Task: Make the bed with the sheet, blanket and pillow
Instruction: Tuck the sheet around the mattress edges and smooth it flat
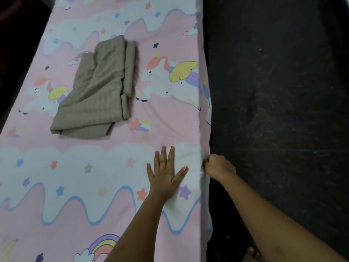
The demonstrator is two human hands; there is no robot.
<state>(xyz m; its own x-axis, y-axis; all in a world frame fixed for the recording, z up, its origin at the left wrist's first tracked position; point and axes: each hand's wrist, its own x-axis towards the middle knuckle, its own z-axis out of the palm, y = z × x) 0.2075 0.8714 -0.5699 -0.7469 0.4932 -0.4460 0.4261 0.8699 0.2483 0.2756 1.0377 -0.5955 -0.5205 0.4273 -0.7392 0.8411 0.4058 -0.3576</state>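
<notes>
Here the left hand [166, 172] lies flat on the sheet [105, 167], fingers straight and spread, pressing the cloth down near the bed's right edge. Just beside it, the right hand [217, 165] is curled into a fist at the side of the mattress, and seems to be pinching the hanging edge of the sheet, though the fingertips are hidden against the cloth. The sheet, pink with unicorns and stars, covers the whole visible top and drops over the side toward the dark floor [283, 110]. It looks thin, soft and light, likely to slide and wrinkle easily, so the hem at the side is the sensible place to grip while the flat palm pins the top. Farther up the bed a folded tan blanket [98, 91] rests on the sheet, limp and easy to lift by its folded edges. No pillow is in view.
</notes>
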